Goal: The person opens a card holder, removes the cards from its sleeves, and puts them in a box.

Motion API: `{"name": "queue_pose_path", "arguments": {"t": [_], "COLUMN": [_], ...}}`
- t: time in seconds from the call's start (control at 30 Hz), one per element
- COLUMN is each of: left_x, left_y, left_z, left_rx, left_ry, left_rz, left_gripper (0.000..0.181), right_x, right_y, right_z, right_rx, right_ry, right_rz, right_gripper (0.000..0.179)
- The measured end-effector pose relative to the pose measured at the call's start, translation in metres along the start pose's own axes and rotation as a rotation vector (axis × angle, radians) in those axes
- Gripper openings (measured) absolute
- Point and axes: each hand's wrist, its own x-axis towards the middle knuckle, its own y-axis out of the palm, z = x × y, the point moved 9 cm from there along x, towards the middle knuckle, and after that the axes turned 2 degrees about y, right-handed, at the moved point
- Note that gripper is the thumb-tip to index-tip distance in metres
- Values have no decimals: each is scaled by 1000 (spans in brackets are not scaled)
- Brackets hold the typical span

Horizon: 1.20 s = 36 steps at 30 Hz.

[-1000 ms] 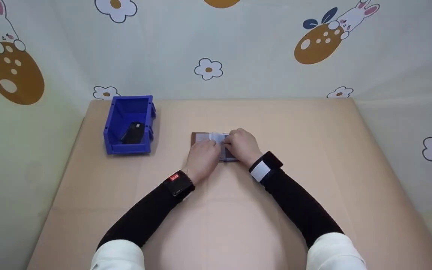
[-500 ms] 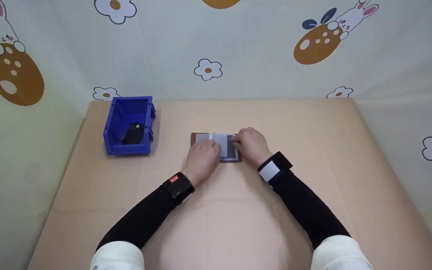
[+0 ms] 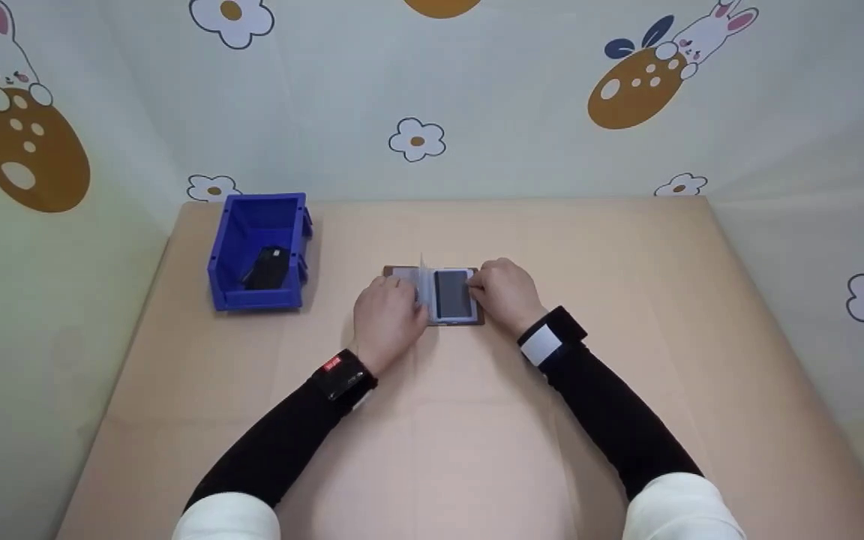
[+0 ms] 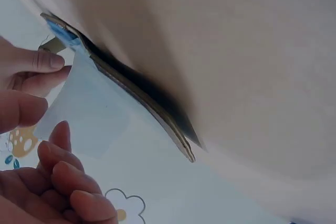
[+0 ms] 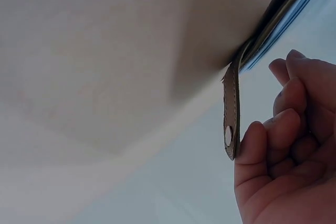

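A brown card holder [image 3: 481, 323] lies spread on the table, with clear plastic sleeves inside. One translucent sleeve [image 4: 100, 108] stands raised near the fold. My left hand [image 3: 389, 315] pinches that sleeve between thumb and forefinger. A dark panel with a pale border [image 3: 454, 294] shows on the right side of the card holder. My right hand [image 3: 507, 291] has its fingers curled at the right edge; whether they pinch a sleeve there is unclear. In the right wrist view a brown strap [image 5: 232, 108] with a metal snap hangs down beside the little finger.
A blue plastic bin [image 3: 258, 300] stands at the left of the table, with a black object [image 3: 268, 267] in it. The beige tabletop [image 3: 589, 255] reaches back to a patterned cloth wall [image 3: 327, 112].
My right hand has moved right to the card holder's edge. My left hand has shifted left, and the sleeve that lay over the right side now stands up near the fold, uncovering the dark panel.
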Motion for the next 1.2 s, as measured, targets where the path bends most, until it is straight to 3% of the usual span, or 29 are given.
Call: {"name": "queue_pose_path", "arguments": {"t": [0.23,0.4,0.5,0.63,0.97,1.2], "left_x": [-1,-3,-4,-4,-3,-3], "left_y": [3,11,14,15,13,14], "left_z": [25,34,36,36,29,29], "left_rx": [-70,-9,70,134,216,213], "left_ry": [-142,-178,-174,-151,-107,-104], "left_rz": [82,154,187,180,169,182], "left_gripper": [36,30,24,21,10,10], "right_x": [0,0,0,0,0,0], "right_y": [3,3,4,4,5,5], "right_z": [0,-1,-1,-1,1,2], "right_rx": [8,10,3,1,-7,-17], "right_ry": [17,29,28,22,-7,-19], "right_rz": [20,26,26,23,12,14], "right_gripper": [13,14,13,13,11,9]}}
